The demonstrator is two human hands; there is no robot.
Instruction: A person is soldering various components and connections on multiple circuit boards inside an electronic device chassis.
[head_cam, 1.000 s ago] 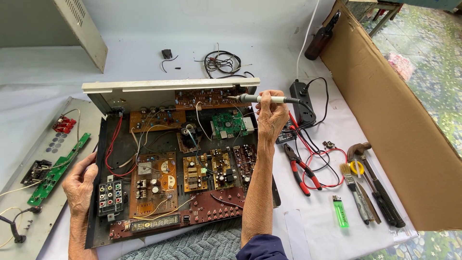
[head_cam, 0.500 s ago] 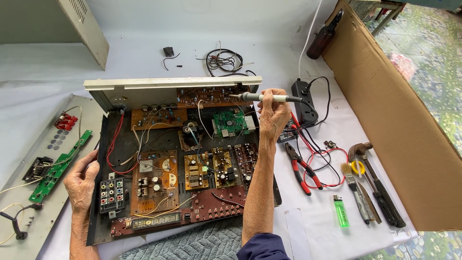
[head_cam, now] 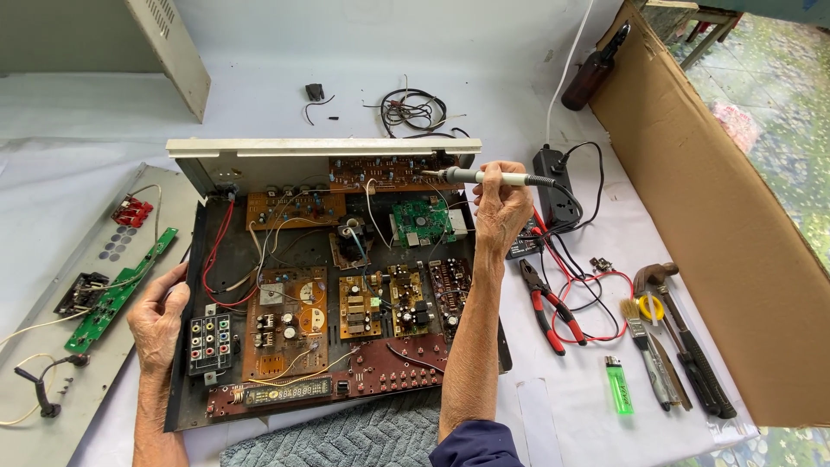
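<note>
An opened electronic chassis [head_cam: 186,346] full of brown and green circuit boards lies in front of me. My right hand [head_cam: 501,212] grips a soldering iron [head_cam: 484,177], held level with its tip pointing left at the brown board [head_cam: 389,173] along the chassis's rear panel. My left hand [head_cam: 160,320] rests on the chassis's left edge, beside a block of coloured sockets [head_cam: 210,342]. A green board [head_cam: 422,220] sits just below the iron's tip.
Red-handled pliers [head_cam: 549,303], red wire, a brush [head_cam: 644,350], a hammer, a green lighter [head_cam: 619,385] lie right. A black power strip [head_cam: 558,195], brown bottle [head_cam: 592,73], cardboard wall [head_cam: 709,199] stand beyond. A grey panel with a green board [head_cam: 117,290] lies left.
Both hands and the soldering iron stay almost where they were; only the view shifts slightly.
</note>
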